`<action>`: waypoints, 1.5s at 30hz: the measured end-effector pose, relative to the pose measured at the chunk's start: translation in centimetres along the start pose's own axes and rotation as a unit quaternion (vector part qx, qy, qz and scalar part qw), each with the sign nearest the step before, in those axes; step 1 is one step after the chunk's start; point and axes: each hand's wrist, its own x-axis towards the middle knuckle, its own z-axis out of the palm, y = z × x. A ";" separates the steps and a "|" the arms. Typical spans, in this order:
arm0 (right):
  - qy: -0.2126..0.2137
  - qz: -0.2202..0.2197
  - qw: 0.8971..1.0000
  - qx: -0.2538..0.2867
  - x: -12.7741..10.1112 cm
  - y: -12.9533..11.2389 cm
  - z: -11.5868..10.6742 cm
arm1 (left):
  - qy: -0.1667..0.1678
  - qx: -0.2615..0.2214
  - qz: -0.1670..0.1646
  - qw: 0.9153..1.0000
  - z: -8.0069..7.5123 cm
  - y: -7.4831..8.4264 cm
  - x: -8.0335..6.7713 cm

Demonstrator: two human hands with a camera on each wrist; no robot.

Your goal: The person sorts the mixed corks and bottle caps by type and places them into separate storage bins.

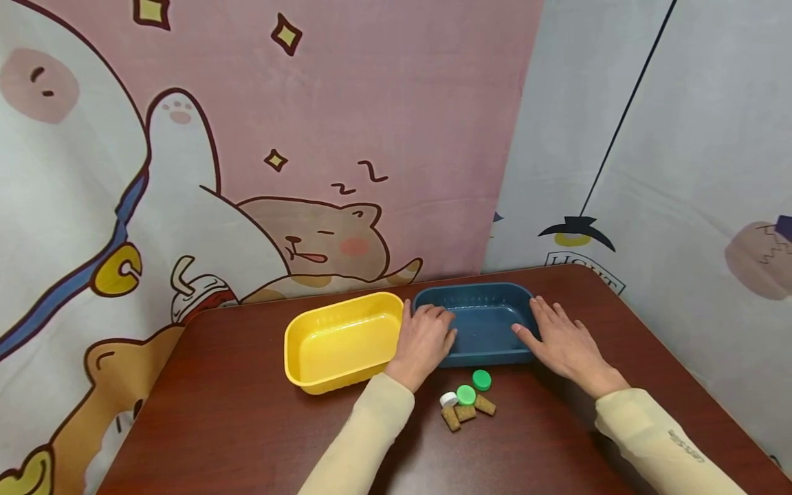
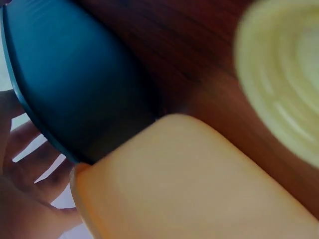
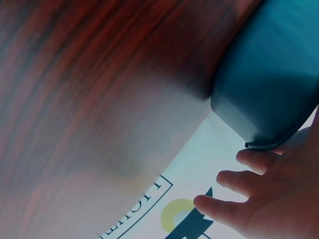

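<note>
Head: blue tray (image 1: 489, 359) right of centre, left end partly hidden by left hand (image 1: 425, 338); right hand (image 1: 566, 344) at right rim. Both hands unclenched, fingers extended. Reddish-brown counter (image 1: 247, 426); pink cartoon cloth (image 1: 402, 103) behind. Yellow tray (image 1: 322, 382) beside; caps (image 1: 466, 395), brown plugs (image 1: 465, 413) lower centre.

Left wrist: pale-yellow blur (image 2: 284, 74) upper right, unclear; yellow tray blocks lower centre.

Right wrist: blue tray cut off, right edge.

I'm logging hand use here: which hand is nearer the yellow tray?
Left. The left hand is beside the right end of the yellow tray; the right hand is farther off, at the right end of the blue tray.
</note>
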 end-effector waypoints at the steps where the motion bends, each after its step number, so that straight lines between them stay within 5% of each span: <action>1: 0.000 0.000 1.000 0.000 0.0 0.0 0.0 | -0.001 0.002 -0.001 1.000 0.0 -0.1 -0.1; 20: 0.022 -0.007 1.000 0.009 -0.7 0.1 -0.1 | -0.084 -0.031 -0.072 0.993 -2.3 -3.1 -4.6; 30: 0.077 -0.083 0.994 -0.007 -2.8 -1.8 -1.1 | -0.104 -0.054 -0.084 0.990 -1.7 -4.2 -6.0; 36: 0.133 -0.159 0.978 -0.012 -4.4 -3.2 -1.2 | -0.105 -0.063 -0.085 0.989 -1.4 -4.3 -6.2; 45: 0.198 -0.275 0.940 -0.030 -6.7 -4.6 -0.4 | -0.111 -0.070 -0.062 0.989 -1.1 -3.7 -5.9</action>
